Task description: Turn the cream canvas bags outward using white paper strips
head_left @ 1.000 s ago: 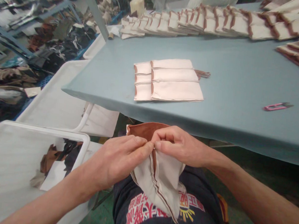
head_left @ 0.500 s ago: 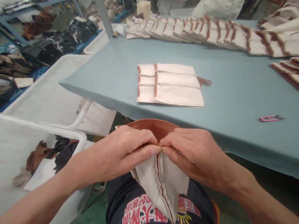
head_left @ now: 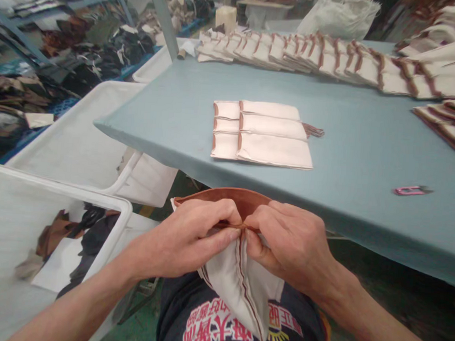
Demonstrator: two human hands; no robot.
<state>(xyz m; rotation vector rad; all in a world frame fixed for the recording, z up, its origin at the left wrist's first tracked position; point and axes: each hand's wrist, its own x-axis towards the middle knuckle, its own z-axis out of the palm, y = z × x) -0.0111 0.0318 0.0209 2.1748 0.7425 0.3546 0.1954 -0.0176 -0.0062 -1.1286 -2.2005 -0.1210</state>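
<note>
Over my lap I hold a cream fabric pouch (head_left: 238, 285) with a brown lining and brown-trimmed seam. My left hand (head_left: 191, 238) and my right hand (head_left: 288, 242) both pinch its upper rim, fingertips meeting at the seam in the middle. The brown lining arches up behind my fingers, and the cream body hangs down toward my dark printed shirt. On the blue table (head_left: 353, 148) ahead lies a neat stack of finished cream pouches (head_left: 263, 134).
Pink thread snips (head_left: 409, 190) lie on the table's right side. Long rows of cream pouches (head_left: 317, 54) line the far edge. White plastic bins (head_left: 54, 200) stand at left, the nearest holding fabric scraps (head_left: 70, 237). Shelves of dark goods fill the far left.
My hands have closed in slightly on the pouch rim, folding the brown lining tighter at the seam. The view has shifted a little downward.
</note>
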